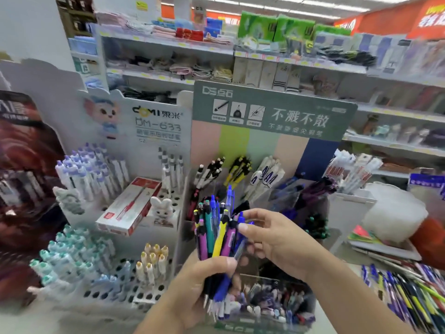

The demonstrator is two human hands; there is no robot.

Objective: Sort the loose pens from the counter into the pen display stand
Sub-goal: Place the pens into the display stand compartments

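- The setting is a shop: stocked shelves (277, 61) run across the back under orange signs, and a pale counter (36, 319) carries the displays.
- At far left a dark red display (24, 165) is cut off by the frame and too blurred to read.
- Next to it a white perforated stand (115, 292) holds rows of lilac-capped, teal-capped and cream-capped pens in its holes; a red and white box (130, 206) lies tilted across its middle tier.
- In the centre the pen display stand (272, 112), with a green header, holds black, yellow and white pens in clear compartments.
- The left hand (192, 285) grips a bunch of mixed pens (216, 235) upright in front of that stand.
- The right hand (272, 237) pinches a blue pen (242, 227) at the top of the bunch.
- Below the hands a clear bin (277, 302) holds small items too blurred to tell.
- At right, loose pens (409, 292) lie heaped on the counter, cut off by the edge.
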